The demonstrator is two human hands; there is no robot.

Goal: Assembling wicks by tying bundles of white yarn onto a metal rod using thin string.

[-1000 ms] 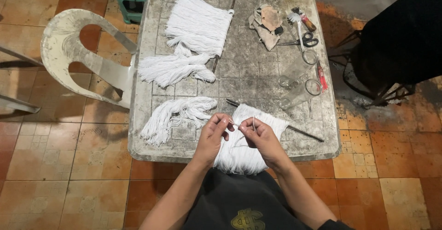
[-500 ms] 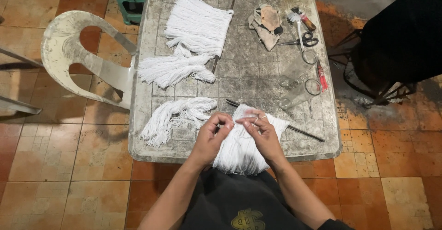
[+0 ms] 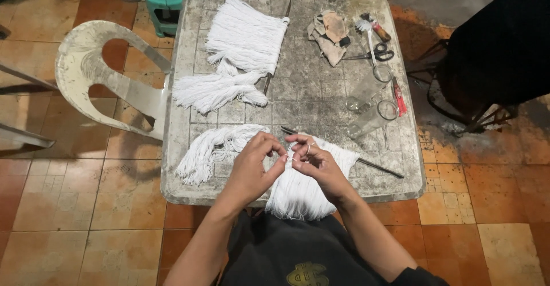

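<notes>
Table: worn grey square top filling the centre of the frame, its near edge at the person's lap.
Chair: pale plastic, left of the table, just beside its edge.
Finished fringe: white cords hung on a thin stick, upper middle of the frame; a loose hank lies just below it.
Fringe in work: white cords knotted on a dark rod, draping over the near table edge toward the lap. The rod's long axis runs from centre frame down to the lower right, passing under both hands.
Loose bundle: white cords lower left on the table, nearer the left hand.
Left hand: fingers pinched shut on a white strand, just above the rod.
Right hand: ringed fingers pinching the same strand from the other side; fingertips of both hands nearly touch.
Small tools: scissors, a rag, clear glass pieces, upper right, well apart from the hands.
</notes>
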